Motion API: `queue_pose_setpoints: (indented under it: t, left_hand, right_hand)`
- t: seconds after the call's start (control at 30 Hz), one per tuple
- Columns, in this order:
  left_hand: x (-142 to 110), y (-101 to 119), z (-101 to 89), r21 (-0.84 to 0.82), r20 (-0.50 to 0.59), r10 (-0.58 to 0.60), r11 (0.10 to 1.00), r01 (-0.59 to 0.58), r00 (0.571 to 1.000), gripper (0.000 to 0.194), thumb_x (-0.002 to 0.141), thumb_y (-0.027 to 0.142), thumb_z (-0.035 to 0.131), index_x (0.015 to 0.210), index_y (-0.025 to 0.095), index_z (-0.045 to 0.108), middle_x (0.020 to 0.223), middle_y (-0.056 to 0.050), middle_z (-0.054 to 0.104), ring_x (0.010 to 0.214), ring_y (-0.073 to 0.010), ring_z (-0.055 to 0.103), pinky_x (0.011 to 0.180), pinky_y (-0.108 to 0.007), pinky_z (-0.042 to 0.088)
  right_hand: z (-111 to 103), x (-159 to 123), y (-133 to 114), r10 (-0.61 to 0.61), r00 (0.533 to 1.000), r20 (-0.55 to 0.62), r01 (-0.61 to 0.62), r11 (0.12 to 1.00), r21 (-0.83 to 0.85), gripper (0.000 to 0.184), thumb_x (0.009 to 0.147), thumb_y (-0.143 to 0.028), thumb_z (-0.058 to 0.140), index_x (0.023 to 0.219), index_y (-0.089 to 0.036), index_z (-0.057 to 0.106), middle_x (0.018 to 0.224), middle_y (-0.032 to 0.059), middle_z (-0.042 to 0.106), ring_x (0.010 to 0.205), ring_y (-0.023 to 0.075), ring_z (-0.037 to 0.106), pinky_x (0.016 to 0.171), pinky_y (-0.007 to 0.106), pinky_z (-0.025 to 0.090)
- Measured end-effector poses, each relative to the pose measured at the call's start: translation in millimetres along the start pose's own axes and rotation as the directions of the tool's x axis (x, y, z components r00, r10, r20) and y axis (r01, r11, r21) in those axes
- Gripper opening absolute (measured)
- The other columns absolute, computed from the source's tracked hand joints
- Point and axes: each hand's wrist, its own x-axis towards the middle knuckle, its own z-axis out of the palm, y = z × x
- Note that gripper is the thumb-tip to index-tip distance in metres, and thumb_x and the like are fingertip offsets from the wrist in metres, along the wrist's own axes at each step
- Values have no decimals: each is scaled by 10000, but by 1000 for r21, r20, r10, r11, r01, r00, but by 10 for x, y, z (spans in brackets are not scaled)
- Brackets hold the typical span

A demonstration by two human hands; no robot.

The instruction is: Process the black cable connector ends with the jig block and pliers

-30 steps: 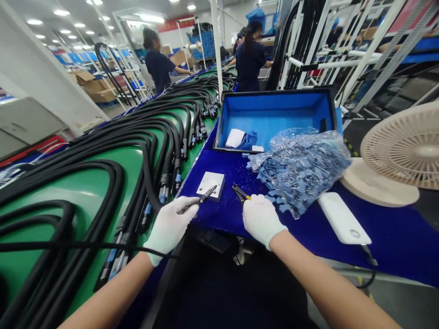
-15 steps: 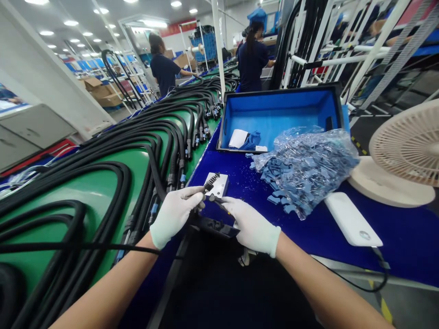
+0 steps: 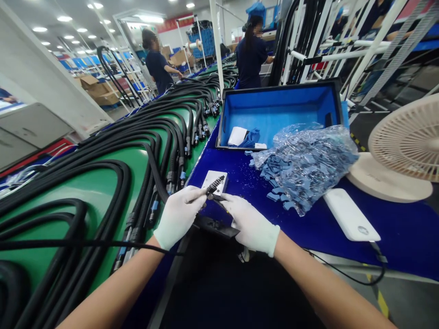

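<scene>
My left hand [image 3: 182, 211], in a white glove, pinches a short dark piece [image 3: 209, 190] between thumb and fingers. Just beyond the fingertips a black ribbed fitting [image 3: 216, 183] points up and right over a white block [image 3: 222, 175]; whether it joins the pinched piece is hard to tell. My right hand [image 3: 252, 224], gloved too, grips a slim dark rod-like tool [image 3: 217, 198] with a small yellow mark, its tip meeting the piece at the left fingers. Below both hands lies a dark holder [image 3: 216, 226], partly covered by the gloves.
Black hoses [image 3: 130, 137] with blue clips cover the green surface at left. A blue bin [image 3: 281, 98] stands ahead, beside a plastic bag of blue clips [image 3: 307, 167]. At right are a white power bank [image 3: 351, 214] and a fan [image 3: 408, 141]. Two people work farther back.
My left hand has shifted slightly, and its dark piece now meets the tip of the rod-like tool. More of the ribbed fitting shows over the white block. The view has tilted a little.
</scene>
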Motion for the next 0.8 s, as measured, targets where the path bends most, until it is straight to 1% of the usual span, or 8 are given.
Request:
queue_pose_setpoints:
  t: [0.13, 0.23, 0.37, 0.47, 0.57, 0.63, 0.73, 0.8]
  left_hand:
    - [-36, 0, 67, 37, -33, 72, 997, -71, 997, 262, 926, 353, 588, 1058, 248, 788, 1042, -32, 744, 972, -226, 695, 883, -315, 516]
    - [-19, -20, 86, -31, 20, -13, 999, 13, 1000, 278, 897, 373, 624, 1085, 234, 774, 1087, -36, 756, 1023, -244, 700, 930, -333, 524]
    - [133, 3, 85, -191, 138, -66, 977, 92, 988, 499, 880, 415, 663, 1340, 224, 655, 1278, -58, 716, 1144, -268, 677, 1025, -387, 502]
    - [302, 58, 78, -185, 174, 8, 983, 24, 985, 460, 896, 404, 639, 1313, 216, 681, 1284, -59, 716, 1170, -278, 666, 1061, -399, 478]
    - [420, 98, 101, -198, 224, 68, 980, -22, 972, 450, 927, 387, 578, 1322, 189, 665, 1296, -74, 708, 1177, -276, 663, 1042, -390, 491]
    - [449, 111, 150, -149, 182, 90, 987, -63, 979, 474, 946, 370, 542, 1374, 180, 617, 1313, -83, 695, 1195, -267, 654, 1051, -390, 486]
    - [453, 117, 237, 5, 47, 138, 990, -138, 989, 453, 962, 338, 510, 1381, 193, 608, 1365, -81, 663, 1281, -256, 600, 1139, -386, 408]
    - [460, 112, 260, -12, 44, 114, 993, -114, 993, 442, 973, 348, 497, 1369, 187, 610, 1376, -83, 656, 1285, -256, 595, 1141, -379, 403]
  right_hand:
    - [30, -37, 44, 12, 1000, 17, -11, 997, -77, 605, 723, -26, 591, 1309, -178, 582, 1368, 157, 557, 1228, 300, 528, 1043, 440, 436]
    - [81, -55, 120, 33, 999, 37, -27, 986, -166, 485, 738, 13, 514, 1188, -143, 603, 1235, 149, 593, 1126, 262, 543, 975, 391, 459]
    - [136, -46, 188, 30, 999, 30, -21, 967, -253, 332, 788, 1, 483, 1064, -141, 599, 1100, 124, 603, 1014, 236, 531, 914, 358, 447]
    - [133, -31, 175, 102, 995, -19, -104, 971, -216, 203, 865, -61, 480, 1008, -168, 575, 1016, 92, 600, 901, 207, 528, 831, 332, 432]
    - [99, -21, 134, 210, 975, -70, -215, 974, -72, 149, 897, -138, 506, 1032, -195, 532, 976, 59, 600, 811, 180, 525, 718, 296, 403]
    - [74, -15, 110, 248, 965, -87, -250, 968, -12, 181, 871, -139, 538, 1038, -201, 510, 957, 48, 603, 781, 171, 525, 682, 282, 387]
    - [49, -11, 91, 269, 959, -83, -271, 963, -5, 259, 807, -98, 575, 1034, -200, 503, 938, 48, 604, 762, 168, 532, 661, 276, 378]
    - [45, -13, 88, 264, 961, -86, -266, 964, -8, 257, 801, -94, 573, 1026, -200, 507, 939, 52, 607, 766, 172, 541, 659, 277, 383]
